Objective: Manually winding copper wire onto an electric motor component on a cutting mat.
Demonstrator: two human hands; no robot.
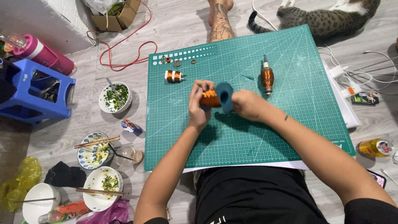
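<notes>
Both hands hold a large spool of copper wire (210, 98) with blue-green end discs above the green cutting mat (257, 137). My left hand (198, 105) wraps its fingers around the wound copper part. My right hand (248, 104) grips the spool's right disc end. A small copper coil on a white bobbin (174, 76) lies on the mat up and left of my hands. A motor rotor wound with copper (267, 76) lies to the upper right. Several small rings (177, 62) sit near the mat's top left edge.
Bowls with herbs (115, 96), plates and chopsticks (96, 142) lie on the floor at left, beside a blue stool (37, 89) and a pink bottle (43, 54). A cat (327, 16) lies top right near white cables (365, 70). A yellow can (375, 147) lies at right. Another person's tattooed foot (219, 20) rests above the mat.
</notes>
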